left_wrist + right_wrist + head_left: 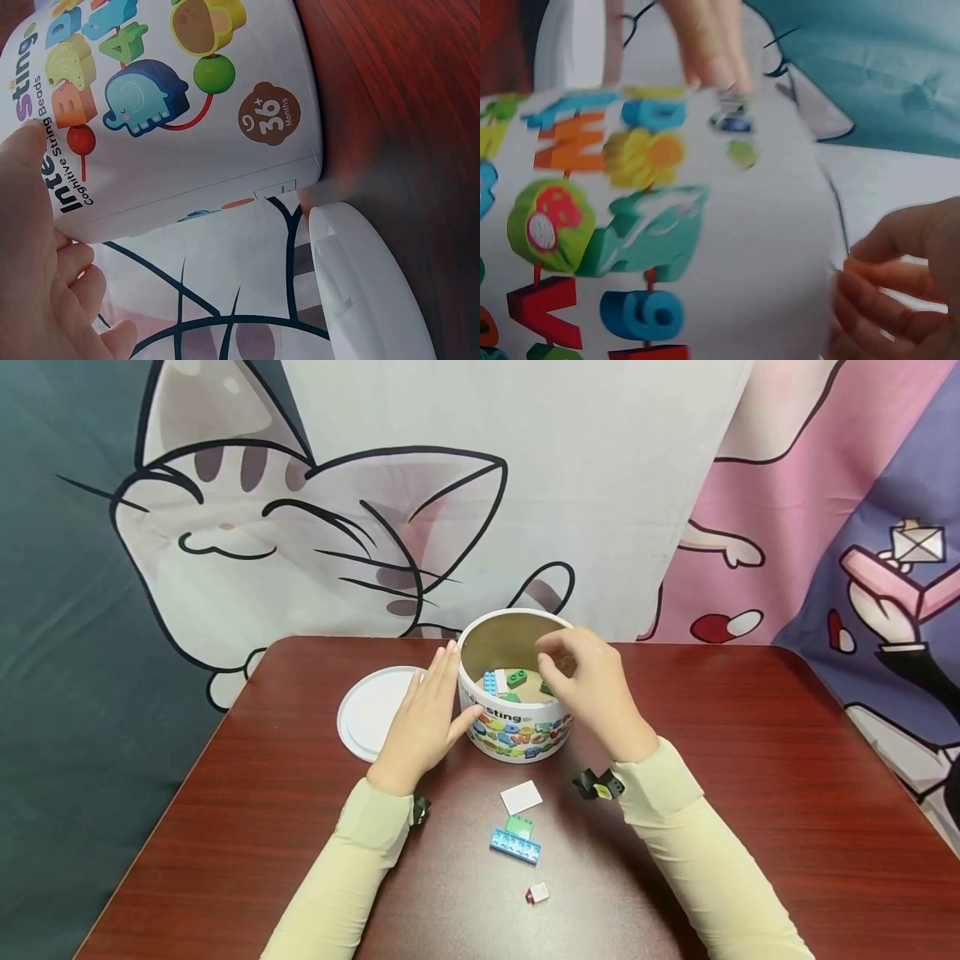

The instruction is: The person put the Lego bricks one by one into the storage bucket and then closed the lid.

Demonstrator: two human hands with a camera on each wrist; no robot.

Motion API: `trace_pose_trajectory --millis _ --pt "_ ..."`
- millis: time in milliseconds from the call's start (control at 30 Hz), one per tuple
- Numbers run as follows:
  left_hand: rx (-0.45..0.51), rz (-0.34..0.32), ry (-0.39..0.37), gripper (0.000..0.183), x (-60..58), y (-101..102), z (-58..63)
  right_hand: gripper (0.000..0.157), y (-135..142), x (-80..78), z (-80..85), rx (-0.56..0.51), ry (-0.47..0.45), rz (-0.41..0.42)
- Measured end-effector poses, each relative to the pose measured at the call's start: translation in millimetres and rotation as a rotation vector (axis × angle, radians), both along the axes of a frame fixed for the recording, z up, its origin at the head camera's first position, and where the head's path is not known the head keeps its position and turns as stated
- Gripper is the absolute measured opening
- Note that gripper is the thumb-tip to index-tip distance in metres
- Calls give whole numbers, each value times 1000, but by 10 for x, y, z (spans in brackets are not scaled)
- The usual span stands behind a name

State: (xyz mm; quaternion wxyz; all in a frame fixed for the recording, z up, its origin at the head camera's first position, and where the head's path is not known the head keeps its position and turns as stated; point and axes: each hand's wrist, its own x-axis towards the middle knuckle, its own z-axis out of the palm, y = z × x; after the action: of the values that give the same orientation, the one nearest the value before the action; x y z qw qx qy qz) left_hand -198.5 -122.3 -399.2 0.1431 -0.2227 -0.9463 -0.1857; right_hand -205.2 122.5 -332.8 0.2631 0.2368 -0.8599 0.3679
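Note:
A white round tub (517, 731) with colourful printed beads stands on the table, its top uncovered. Inside lie several toy bricks, among them a blue brick (490, 682) and a green brick (517, 678). My left hand (423, 718) rests against the tub's left side, fingers straight and thumb at the front near the rim. Over the right rim, my right hand (596, 689) bends its fingers at the opening, with a gap between thumb and forefinger. Nothing shows in its grasp. Its other fingertips are partly hidden by the tub (765, 225) in the right wrist view.
The white round lid (367, 714) lies left of the tub, partly behind the left hand. In front of the tub lie a white card (521, 797), a green brick (519, 827), a long blue brick (515, 846) and a small white-and-red piece (537, 893). A printed cloth hangs behind.

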Motion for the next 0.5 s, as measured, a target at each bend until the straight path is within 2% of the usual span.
trace_pose_trajectory --millis 167,367,500 --pt "-4 4 2 84 -6 3 8 12 64 204 28 23 54 123" --pt "-1 6 -13 84 1 7 22 16 137 393 -26 89 79 292" --pt "-1 6 -13 84 7 10 21 20 180 481 -108 149 27 404"
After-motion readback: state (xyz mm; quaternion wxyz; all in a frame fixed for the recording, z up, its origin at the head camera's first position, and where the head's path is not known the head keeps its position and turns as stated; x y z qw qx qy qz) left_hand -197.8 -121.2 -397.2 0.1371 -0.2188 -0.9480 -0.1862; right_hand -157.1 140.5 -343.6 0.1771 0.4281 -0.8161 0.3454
